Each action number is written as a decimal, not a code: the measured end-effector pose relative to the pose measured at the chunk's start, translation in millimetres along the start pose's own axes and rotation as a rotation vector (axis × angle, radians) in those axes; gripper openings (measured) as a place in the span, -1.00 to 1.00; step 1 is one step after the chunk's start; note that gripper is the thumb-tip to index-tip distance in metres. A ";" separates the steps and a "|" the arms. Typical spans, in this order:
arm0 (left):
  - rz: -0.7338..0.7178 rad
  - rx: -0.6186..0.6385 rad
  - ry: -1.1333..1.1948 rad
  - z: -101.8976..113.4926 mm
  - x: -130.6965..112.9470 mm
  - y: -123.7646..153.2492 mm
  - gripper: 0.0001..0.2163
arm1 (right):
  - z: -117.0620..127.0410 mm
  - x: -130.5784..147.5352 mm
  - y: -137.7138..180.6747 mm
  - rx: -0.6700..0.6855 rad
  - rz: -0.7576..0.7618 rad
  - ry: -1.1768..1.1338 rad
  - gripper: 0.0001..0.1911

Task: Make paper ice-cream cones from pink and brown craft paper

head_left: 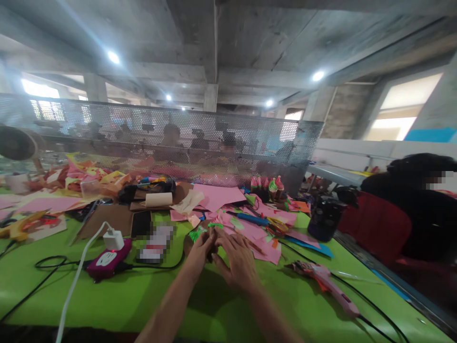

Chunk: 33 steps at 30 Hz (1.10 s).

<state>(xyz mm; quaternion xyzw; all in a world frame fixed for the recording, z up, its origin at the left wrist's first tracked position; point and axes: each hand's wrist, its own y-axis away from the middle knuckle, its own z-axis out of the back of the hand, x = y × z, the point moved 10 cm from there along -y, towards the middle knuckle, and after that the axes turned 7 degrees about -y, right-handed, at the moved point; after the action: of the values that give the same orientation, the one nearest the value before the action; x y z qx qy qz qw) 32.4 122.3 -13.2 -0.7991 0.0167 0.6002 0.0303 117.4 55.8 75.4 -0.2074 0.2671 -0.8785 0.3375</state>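
Green tabletop (pixel 307 309); left hand (pixel 204 242) and right hand (pixel 237 255) touching green material (pixel 214 225)

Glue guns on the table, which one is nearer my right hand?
The pink glue gun, lying on the green tabletop to the right of your right hand. The yellow glue gun is much farther off, at the far left.

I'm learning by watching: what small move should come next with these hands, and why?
Perhaps ease the right hand back slightly: it sits close to the left hand, near the green material, and together they hide much of the work between them.
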 end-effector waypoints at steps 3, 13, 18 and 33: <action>0.006 -0.012 0.011 2.6 6.4 -5.4 -0.41 | 0.7 1.0 0.4 -0.006 0.013 -0.010 -0.82; 0.016 -0.027 -0.013 2.7 -0.7 3.6 -0.48 | 3.1 -0.2 0.1 -0.014 -0.004 -0.012 -0.85; 0.000 -0.031 -0.017 2.4 -1.4 2.0 -0.45 | 4.2 0.8 0.2 -0.027 0.003 -0.035 -0.85; -0.104 -0.039 -0.098 3.6 -6.6 -2.3 -0.45 | 2.7 0.8 -0.7 -0.022 -0.009 -0.033 -0.87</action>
<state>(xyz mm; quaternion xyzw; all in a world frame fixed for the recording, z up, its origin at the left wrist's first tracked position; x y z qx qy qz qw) 27.3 124.7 -7.9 -0.7688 -0.0379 0.6366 0.0464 117.9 54.8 78.0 -0.2268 0.2703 -0.8734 0.3356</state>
